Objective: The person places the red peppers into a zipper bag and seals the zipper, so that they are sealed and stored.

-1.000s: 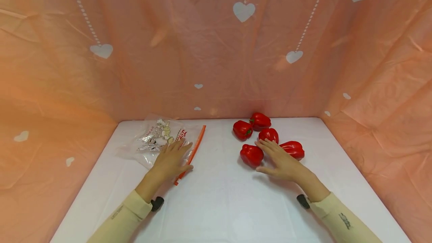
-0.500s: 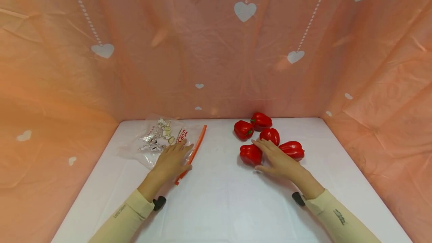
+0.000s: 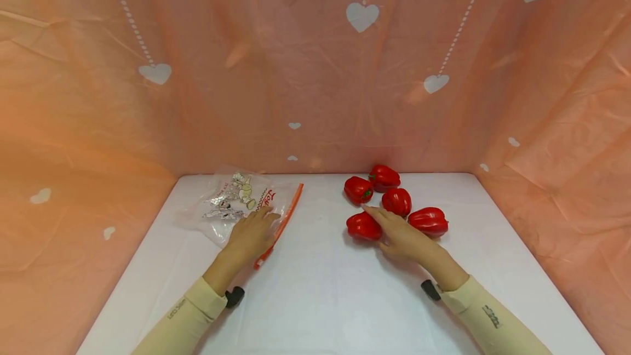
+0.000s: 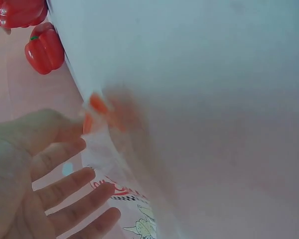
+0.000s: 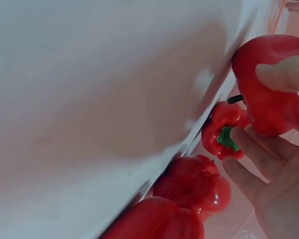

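My left hand [image 3: 248, 237] pinches the orange zip edge [image 3: 292, 207] of a clear printed zip bag [image 3: 224, 199], which lies flat at the left. In the left wrist view, thumb and index finger meet at the orange strip [image 4: 97, 107], while the other fingers are spread. My right hand [image 3: 403, 239] grips the nearest red bell pepper [image 3: 363, 227], its thumb on one side and fingers behind. That pepper [image 5: 269, 64] looks to be resting on the table. Close by are several more red peppers, among them one [image 3: 429, 222] to the right of the hand.
Two peppers, a left one [image 3: 358, 190] and a rear one [image 3: 384, 178], stand near the back edge, with another pepper [image 3: 396, 201] just in front. An orange cloth [image 3: 315, 97] with white hearts encloses the white table [image 3: 315, 300] at back and sides.
My right hand has shifted left and closed round the nearest pepper, nudging it slightly left. The left thumb has drawn in to the bag's orange edge, which now bends.
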### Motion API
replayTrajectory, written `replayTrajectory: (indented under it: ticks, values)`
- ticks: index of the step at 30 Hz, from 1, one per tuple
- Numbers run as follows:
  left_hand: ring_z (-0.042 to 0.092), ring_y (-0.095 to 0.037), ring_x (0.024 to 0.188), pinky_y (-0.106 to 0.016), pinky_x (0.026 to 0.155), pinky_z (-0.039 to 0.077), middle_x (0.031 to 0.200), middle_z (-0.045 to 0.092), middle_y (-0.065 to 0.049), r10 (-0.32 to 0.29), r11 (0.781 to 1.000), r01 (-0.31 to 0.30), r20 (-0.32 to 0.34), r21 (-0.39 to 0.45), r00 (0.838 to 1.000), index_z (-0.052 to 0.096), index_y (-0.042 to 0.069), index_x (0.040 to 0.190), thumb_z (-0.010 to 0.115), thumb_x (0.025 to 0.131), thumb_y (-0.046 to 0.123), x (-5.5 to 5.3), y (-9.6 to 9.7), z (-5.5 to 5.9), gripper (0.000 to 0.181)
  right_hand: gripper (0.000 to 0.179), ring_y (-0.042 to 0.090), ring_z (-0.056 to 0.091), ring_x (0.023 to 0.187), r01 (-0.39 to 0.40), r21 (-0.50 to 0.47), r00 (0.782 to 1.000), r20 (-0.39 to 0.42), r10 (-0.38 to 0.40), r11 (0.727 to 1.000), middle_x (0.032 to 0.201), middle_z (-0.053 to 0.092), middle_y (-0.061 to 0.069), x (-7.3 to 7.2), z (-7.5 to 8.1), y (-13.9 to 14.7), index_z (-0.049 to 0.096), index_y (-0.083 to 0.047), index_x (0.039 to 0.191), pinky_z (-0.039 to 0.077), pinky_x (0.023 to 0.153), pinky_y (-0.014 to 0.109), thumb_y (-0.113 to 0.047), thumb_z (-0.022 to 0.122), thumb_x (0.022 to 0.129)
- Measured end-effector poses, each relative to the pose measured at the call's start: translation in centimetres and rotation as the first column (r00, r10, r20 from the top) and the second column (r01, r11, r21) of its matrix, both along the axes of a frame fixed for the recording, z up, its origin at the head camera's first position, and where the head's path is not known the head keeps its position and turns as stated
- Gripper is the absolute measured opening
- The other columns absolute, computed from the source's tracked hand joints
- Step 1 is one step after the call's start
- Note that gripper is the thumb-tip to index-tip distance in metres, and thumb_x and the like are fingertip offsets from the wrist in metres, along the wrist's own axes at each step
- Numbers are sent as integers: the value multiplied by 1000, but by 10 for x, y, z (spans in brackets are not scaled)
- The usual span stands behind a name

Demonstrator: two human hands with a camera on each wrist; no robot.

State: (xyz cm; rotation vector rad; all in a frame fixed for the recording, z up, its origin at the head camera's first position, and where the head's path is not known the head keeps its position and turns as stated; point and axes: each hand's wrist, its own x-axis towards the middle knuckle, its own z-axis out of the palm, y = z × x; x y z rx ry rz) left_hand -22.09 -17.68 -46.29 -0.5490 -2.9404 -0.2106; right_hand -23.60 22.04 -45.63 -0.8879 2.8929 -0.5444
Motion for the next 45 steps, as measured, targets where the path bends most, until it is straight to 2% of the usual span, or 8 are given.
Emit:
replayTrajectory:
  ticks: [5, 9, 14, 19, 24, 30, 38, 45]
  values:
    - [67, -41, 115, -55, 86, 58, 138, 66, -18, 15, 1000, -15, -48, 15, 999, 77, 9, 106, 83, 88, 8, 0, 1, -1, 19, 94, 43, 51, 145, -11, -23, 1000, -14, 10, 1000, 159, 50, 19, 1, 1, -3, 31, -11, 167, 50, 110, 57, -5, 82, 89]
    - [66, -39, 110, -52, 80, 59, 126, 67, -15, 44, 998, -42, -71, 37, 997, 76, 9, 94, 84, 85, 7, 0, 1, -3, 13, 89, 44, 55, 142, -6, -44, 1000, -26, 5, 999, 153, 55, 22, 2, 2, -6, 34, -4, 162, 49, 110, 58, -13, 86, 90]
    - [65, -37, 102, -49, 72, 58, 113, 66, -15, 67, 995, -59, -114, 79, 991, 72, 10, 84, 83, 84, 7, 0, 1, -4, 12, 85, 44, 51, 145, -11, -42, 999, -34, 10, 999, 154, 56, 20, 3, 4, -8, 40, -3, 159, 48, 112, 59, -18, 87, 90]
    - [67, -32, 81, -45, 63, 55, 91, 67, -8, 97, 988, -84, -96, 128, 991, 70, 10, 85, 82, 88, 9, 2, 1, -3, 12, 83, 40, 54, 142, -21, -71, 999, -31, 19, 997, 152, 58, 17, 3, 4, -8, 43, -6, 158, 51, 110, 56, -17, 87, 90]
    - [58, -18, 62, -36, 53, 48, 72, 62, 2, 105, 975, -89, -71, 206, 992, 70, 12, 87, 81, 92, 11, 4, 1, 0, 12, 81, 35, 57, 139, -32, -92, 999, -12, 31, 995, 150, 59, 14, 2, 3, -10, 42, -8, 159, 51, 110, 53, -15, 86, 92]
    - [57, -14, 61, -35, 53, 47, 74, 66, 4, 112, 954, -106, -5, 281, 994, 70, 12, 91, 78, 96, 15, 5, 3, 7, 9, 81, 35, 55, 140, -24, -126, 999, 26, 28, 992, 152, 56, 14, 3, 3, -13, 41, -12, 161, 50, 112, 54, -15, 84, 93]
    - [59, -13, 67, -36, 62, 51, 76, 66, 2, 98, 927, -119, 77, 356, 992, 73, 10, 94, 79, 97, 15, 3, 6, 12, 9, 84, 31, 62, 125, 4, -164, 999, 52, 4, 986, 143, 59, 13, 5, 1, -15, 39, -6, 161, 56, 104, 51, -15, 85, 91]
    - [60, -14, 68, -36, 65, 52, 77, 67, 2, 86, 899, -132, 126, 418, 988, 73, 9, 95, 78, 98, 15, 3, 8, 16, 9, 82, 29, 63, 124, 8, -164, 1000, 19, -5, 986, 140, 61, 11, 4, -1, -17, 43, -9, 159, 56, 104, 51, -18, 87, 90]
